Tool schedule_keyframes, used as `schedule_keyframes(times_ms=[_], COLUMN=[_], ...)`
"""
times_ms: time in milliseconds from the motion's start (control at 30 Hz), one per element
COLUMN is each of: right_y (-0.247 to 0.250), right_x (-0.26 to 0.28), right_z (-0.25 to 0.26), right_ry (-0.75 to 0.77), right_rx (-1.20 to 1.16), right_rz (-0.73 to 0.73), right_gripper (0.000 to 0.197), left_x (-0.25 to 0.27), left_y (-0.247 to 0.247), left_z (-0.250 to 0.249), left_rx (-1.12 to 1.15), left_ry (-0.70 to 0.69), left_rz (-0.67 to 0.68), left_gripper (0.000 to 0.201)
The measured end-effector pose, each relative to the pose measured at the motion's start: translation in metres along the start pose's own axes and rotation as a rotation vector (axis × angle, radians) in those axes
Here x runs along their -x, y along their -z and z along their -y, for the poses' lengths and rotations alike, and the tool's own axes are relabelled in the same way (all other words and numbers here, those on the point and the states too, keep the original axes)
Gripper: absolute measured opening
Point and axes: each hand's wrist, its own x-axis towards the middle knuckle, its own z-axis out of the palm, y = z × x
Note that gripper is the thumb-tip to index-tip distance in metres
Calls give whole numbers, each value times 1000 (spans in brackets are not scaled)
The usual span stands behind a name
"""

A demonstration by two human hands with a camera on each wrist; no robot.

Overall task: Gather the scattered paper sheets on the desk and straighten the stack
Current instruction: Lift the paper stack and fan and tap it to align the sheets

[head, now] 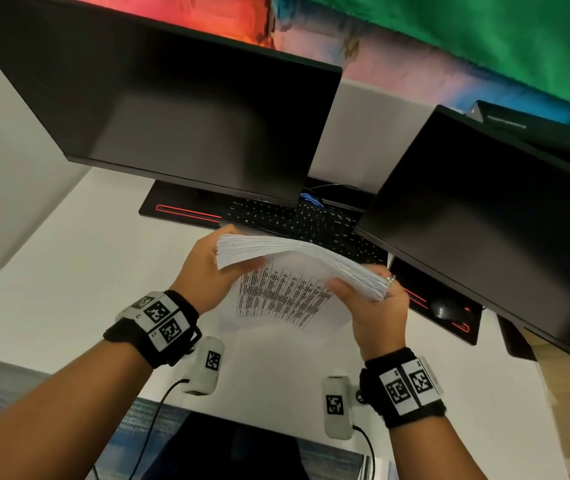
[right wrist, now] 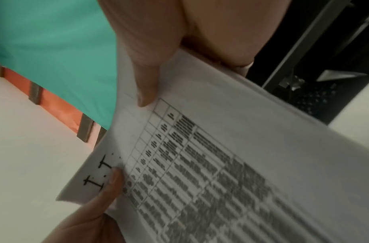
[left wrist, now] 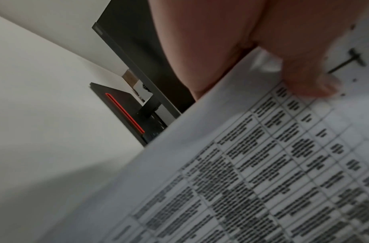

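A thick stack of white paper sheets (head: 297, 268) with printed tables stands on its lower edge above the white desk (head: 69, 271), in front of the keyboard. My left hand (head: 207, 271) grips its left end, thumb on the printed near face (left wrist: 262, 164). My right hand (head: 370, 306) grips its right end, thumb on the near face (right wrist: 210, 164), fingers behind. The top edge bows and fans a little. The lowest sheet hangs down toward the desk.
Two dark monitors (head: 186, 109) (head: 484, 216) hang over the back of the desk. A black keyboard (head: 304, 220) lies under them on a black mat with red trim (head: 186, 211). A black mouse (head: 444, 308) sits right of the stack.
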Motion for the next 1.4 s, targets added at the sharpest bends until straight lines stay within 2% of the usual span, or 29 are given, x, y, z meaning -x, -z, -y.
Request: schedule_keyframes(times_ms=[67, 200, 267, 333, 367, 433, 467, 533, 633, 700, 800, 867, 933, 1000, 1067, 1133, 1200, 1267, 1333, 1400], right_y=[6, 16, 6, -14, -24, -41, -45, -42, -22, -3, 12, 15, 16, 16, 13, 9, 5, -1, -5, -4], right_x=[-3, -11, -15, -20, -22, -24, -23, -22, -21, -22, -18, -19, -20, -20, -19, -20, -16, -9, 2, 9], right_z=[5, 24, 38, 49, 52, 53, 52, 45, 37, 32, 21, 13, 4, -3, -7, -11, -14, -17, -29, -48], right_ry=[43, 40, 92, 152, 191, 284, 318, 328, 150, 35, -29, -78, -117, -131, -133, -106, -63, -11, 19, -52], right_rx=[113, 330, 546, 603, 604, 627, 648, 671, 535, 385, 176, 124, 87, 56, 45, 71, 102, 133, 204, 245], right_rz=[-11, 86, 173, 245, 264, 268, 270, 273, 261, 230, 221, 205, 158, 130, 104, 41, -30, -93, -129, -155], right_gripper=[20, 25, 41, 60, 57, 32, 23, 18, 15, 21, 26, 24, 30, 30, 24, 25, 29, 32, 36, 30], left_x=[0, -9, -15, -18, -19, -20, -20, -20, -16, -9, 2, 5, 8, 11, 10, 6, 6, 11, 20, 29], left_y=[2, 22, 25, 19, 16, 11, 11, 16, 41, 58, 69, 64, 53, 41, 29, 17, 4, -6, -12, -13], left_z=[-18, -61, -74, -84, -88, -89, -87, -75, -43, -25, -9, 0, 10, 21, 20, 15, 2, 1, 13, 35], left_rx=[-52, -179, -343, -534, -599, -640, -623, -578, -698, -650, -274, -17, 271, 469, 365, 181, 94, 25, -131, -154], left_ry=[-56, -264, -346, -437, -468, -483, -461, -358, -103, 39, 178, 246, 330, 384, 380, 325, 196, 72, 50, 152], left_rz=[-58, -55, 8, 67, 97, 126, 136, 182, 290, 237, -34, -154, -139, -18, 4, -142, -320, -409, -348, -245], left_gripper=[18, 22, 20, 14, 13, 14, 17, 22, 29, 27, 33, 51, 69, 68, 47, 19, 18, 18, 15, 25])
